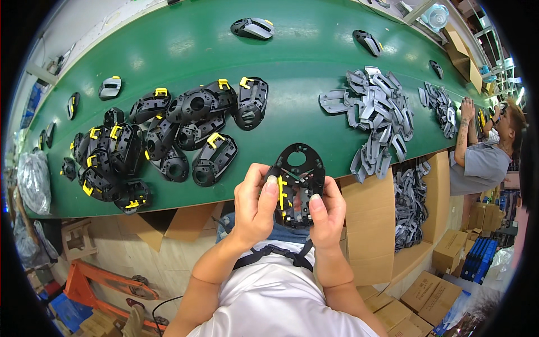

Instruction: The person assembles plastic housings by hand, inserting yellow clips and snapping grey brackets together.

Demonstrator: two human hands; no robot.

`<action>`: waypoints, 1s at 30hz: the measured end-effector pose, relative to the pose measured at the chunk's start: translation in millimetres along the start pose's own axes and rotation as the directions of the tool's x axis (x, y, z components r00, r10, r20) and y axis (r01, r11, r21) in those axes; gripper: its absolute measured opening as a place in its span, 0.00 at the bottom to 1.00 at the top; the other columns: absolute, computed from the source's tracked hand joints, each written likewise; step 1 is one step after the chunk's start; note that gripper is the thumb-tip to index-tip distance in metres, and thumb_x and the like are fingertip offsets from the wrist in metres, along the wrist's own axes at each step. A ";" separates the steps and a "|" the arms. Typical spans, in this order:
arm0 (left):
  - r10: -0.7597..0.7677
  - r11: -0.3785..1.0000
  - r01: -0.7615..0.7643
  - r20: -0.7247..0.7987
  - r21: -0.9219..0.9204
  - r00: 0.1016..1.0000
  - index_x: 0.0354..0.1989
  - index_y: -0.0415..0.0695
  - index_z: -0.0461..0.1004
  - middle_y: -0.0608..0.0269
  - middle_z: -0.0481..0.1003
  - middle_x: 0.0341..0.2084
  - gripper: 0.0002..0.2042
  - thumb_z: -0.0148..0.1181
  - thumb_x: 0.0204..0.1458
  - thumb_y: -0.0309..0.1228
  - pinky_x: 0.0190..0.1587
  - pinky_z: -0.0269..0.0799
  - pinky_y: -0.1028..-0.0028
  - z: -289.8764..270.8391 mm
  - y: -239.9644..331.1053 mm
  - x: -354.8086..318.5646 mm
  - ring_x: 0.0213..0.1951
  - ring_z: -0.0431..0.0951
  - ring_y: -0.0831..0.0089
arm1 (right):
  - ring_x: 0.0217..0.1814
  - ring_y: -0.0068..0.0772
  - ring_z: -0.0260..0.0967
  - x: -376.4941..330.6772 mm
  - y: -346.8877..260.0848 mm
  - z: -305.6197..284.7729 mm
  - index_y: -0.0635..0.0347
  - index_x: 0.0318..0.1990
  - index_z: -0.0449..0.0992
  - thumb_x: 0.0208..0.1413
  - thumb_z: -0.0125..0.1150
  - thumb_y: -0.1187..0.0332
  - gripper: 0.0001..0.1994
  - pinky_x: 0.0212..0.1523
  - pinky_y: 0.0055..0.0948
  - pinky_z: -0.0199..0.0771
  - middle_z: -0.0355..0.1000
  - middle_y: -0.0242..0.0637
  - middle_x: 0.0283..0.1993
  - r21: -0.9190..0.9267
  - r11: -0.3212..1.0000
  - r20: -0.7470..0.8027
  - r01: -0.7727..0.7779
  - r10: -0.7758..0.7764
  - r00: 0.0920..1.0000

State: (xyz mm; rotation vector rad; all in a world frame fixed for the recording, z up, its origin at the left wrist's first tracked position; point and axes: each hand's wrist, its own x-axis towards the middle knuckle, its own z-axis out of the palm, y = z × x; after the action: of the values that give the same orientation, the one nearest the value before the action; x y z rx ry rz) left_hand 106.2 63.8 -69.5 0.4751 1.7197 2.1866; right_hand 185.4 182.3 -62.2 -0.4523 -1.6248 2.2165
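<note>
Just past the front edge of the green worktop (281, 95), both my hands hold one black plastic computer-mouse shell (312, 169). It has a round opening at its far end and a yellow plastic piece (283, 197) along its left side. My left hand (254, 206) grips the left side, its thumb by the yellow piece. On the opposite side, my right hand (328, 218) closes around the edge with its thumb on top. The fingers underneath are hidden. Ahead and to the left lie several similar black shells (205, 171) with yellow pieces, heaped together.
Grey plastic parts (370, 109) are piled on the right of the worktop. Below them stands an open carton (368, 230) with more grey parts. Assembled shells (252, 28) lie farther back. A co-worker (480, 163) stands at the far right; an orange pallet jack (84, 283) is lower left.
</note>
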 end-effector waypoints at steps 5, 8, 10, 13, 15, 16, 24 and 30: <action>0.106 0.992 -0.102 -0.051 0.068 0.993 0.34 0.35 0.66 0.63 0.70 0.18 0.12 0.45 0.59 0.34 0.25 0.62 0.79 2.9 3.3 0.8 0.21 0.65 0.82 | 0.36 0.19 0.67 5.9 -2.8 -5.7 0.70 0.43 0.66 0.54 0.57 0.65 0.17 0.39 0.19 0.68 0.70 0.36 0.35 -0.133 0.990 0.096 -0.040 0.053 0.994; 0.127 0.971 -0.119 -0.025 0.205 0.992 0.31 0.35 0.66 0.62 0.67 0.16 0.13 0.45 0.58 0.34 0.21 0.58 0.76 -0.8 -4.2 3.2 0.18 0.63 0.80 | 0.36 0.19 0.66 7.4 -3.4 -6.6 0.70 0.42 0.67 0.53 0.56 0.64 0.16 0.40 0.20 0.68 0.70 0.36 0.35 -0.213 0.974 0.136 0.071 -0.043 0.990; 0.196 0.956 -0.194 0.016 0.222 0.981 0.26 0.35 0.66 0.61 0.63 0.14 0.14 0.45 0.58 0.35 0.20 0.55 0.74 -0.7 -4.9 5.7 0.17 0.61 0.78 | 0.35 0.20 0.65 5.1 -5.0 -4.9 0.71 0.43 0.68 0.53 0.55 0.63 0.17 0.40 0.20 0.68 0.70 0.36 0.36 -0.195 0.981 0.111 0.024 -0.002 0.994; 0.031 0.992 -0.037 0.048 0.119 0.998 0.23 0.36 0.64 0.61 0.60 0.13 0.15 0.46 0.58 0.35 0.20 0.53 0.74 -5.0 -2.9 4.3 0.16 0.57 0.78 | 0.35 0.19 0.65 5.1 -5.4 -0.3 0.72 0.44 0.69 0.54 0.54 0.61 0.19 0.39 0.19 0.66 0.71 0.36 0.35 -0.214 0.973 0.103 0.089 -0.069 0.992; 0.027 0.991 -0.030 0.023 0.133 0.999 0.21 0.36 0.63 0.64 0.59 0.12 0.16 0.46 0.58 0.35 0.20 0.52 0.76 -5.8 -5.3 1.4 0.17 0.55 0.80 | 0.35 0.19 0.64 4.2 -10.6 -3.2 0.72 0.44 0.70 0.54 0.54 0.60 0.20 0.38 0.19 0.66 0.71 0.36 0.35 -0.202 0.979 0.140 0.016 0.013 0.990; 0.035 0.996 -0.034 -0.009 0.086 0.999 0.21 0.36 0.63 0.66 0.60 0.12 0.16 0.47 0.58 0.36 0.20 0.52 0.77 -4.0 -5.8 -1.5 0.18 0.55 0.81 | 0.35 0.19 0.64 3.8 -12.0 -4.3 0.72 0.44 0.71 0.54 0.53 0.60 0.20 0.38 0.18 0.65 0.71 0.36 0.35 -0.193 0.979 0.178 -0.058 0.093 0.980; -0.019 0.986 0.001 -0.105 -0.169 0.994 0.30 0.35 0.68 0.71 0.68 0.19 0.16 0.47 0.58 0.39 0.24 0.56 0.84 9.6 0.5 -10.4 0.22 0.61 0.86 | 0.35 0.20 0.65 3.2 0.2 0.9 0.73 0.46 0.71 0.53 0.54 0.59 0.22 0.38 0.19 0.66 0.72 0.36 0.36 0.010 1.000 0.147 -0.003 0.002 0.989; 0.099 0.991 -0.095 -0.047 0.089 0.994 0.26 0.34 0.66 0.66 0.64 0.15 0.18 0.47 0.56 0.40 0.22 0.55 0.79 -2.1 -6.6 -2.9 0.20 0.60 0.82 | 0.36 0.22 0.67 2.6 -0.4 -2.0 0.74 0.45 0.71 0.53 0.55 0.60 0.22 0.39 0.21 0.67 0.72 0.37 0.36 -0.022 0.997 0.126 -0.068 0.071 0.990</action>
State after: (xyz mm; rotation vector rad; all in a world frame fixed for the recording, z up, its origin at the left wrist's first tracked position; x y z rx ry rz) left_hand 108.1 62.1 -76.6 0.5400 1.8613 2.2154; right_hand 184.0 185.3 -62.5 -0.3855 -1.7176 2.3267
